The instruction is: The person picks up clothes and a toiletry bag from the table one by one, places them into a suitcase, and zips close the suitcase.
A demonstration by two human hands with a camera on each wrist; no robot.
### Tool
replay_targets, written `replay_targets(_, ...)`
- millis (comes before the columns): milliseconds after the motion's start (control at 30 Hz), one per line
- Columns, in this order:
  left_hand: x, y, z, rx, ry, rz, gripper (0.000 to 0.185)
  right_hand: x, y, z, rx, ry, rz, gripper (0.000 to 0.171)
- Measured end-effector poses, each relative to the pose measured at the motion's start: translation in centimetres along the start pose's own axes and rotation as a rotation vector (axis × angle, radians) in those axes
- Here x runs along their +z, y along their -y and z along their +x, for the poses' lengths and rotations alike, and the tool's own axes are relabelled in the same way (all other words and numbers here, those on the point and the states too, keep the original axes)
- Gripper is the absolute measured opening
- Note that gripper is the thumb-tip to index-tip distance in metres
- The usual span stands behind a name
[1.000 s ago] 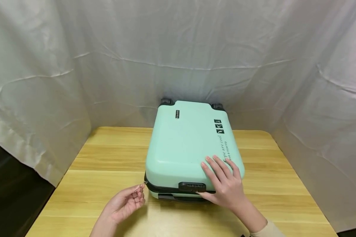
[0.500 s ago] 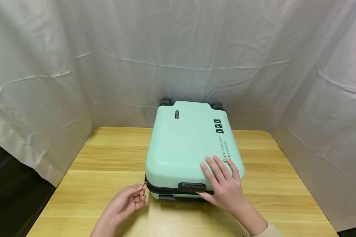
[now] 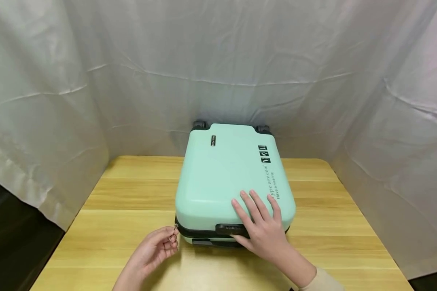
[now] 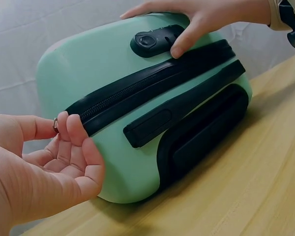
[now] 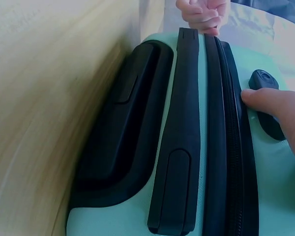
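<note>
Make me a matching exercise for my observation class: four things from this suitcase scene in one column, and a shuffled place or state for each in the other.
1. left hand
2. right hand
3. suitcase
4. combination lock

a. lies flat on the wooden table
b. pinches the zipper pull
c. black, beside the right thumb
d. rests flat on the mint shell

Pairs: 1-b, 2-d, 3-a, 4-c

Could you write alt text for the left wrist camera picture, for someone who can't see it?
A left hand pinches a small metal zipper pull at the corner of a mint-green suitcase lying flat on a wooden table. The right hand rests on top, thumb beside the black combination lock above the zipper.
</note>
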State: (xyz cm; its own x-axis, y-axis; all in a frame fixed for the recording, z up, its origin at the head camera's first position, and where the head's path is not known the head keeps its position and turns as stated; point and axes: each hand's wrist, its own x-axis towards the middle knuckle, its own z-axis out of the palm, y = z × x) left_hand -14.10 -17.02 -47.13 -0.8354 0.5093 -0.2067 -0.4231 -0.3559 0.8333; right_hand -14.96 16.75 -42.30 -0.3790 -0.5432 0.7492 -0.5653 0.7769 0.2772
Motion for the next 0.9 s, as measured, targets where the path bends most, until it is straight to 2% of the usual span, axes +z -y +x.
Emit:
replay_targets(167,-0.2,0.0,-0.1,0.013,0.007,-0.026,0.026,0.1,0.0,-0.1,-0.004,0.001,-0.01,0.095)
replay_targets(333,-0.2,0.1,-0.1,0.026,0.012,-0.073,0.03,0.2,-0.1,-0.1,-0.021,-0.047,-0.002,0.092)
replay_targets(500,-0.2,-0.1,0.2,0.02,0.052,-0.205,0.037,0.3,-0.5,0.2,-0.027,-0.104,0.009,0.094)
replay_targets(700,-0.4,-0.5,0.2,-0.056,0.133,-0.41,0.044,0.3,-0.8,0.2,-0.058,-0.143,0.013,0.092)
replay_targets(900,-0.7,-1.0,0.6,-0.062,0.136,-0.466,0.043,0.4,-0.9,0.2,-0.062,-0.17,0.025,0.089)
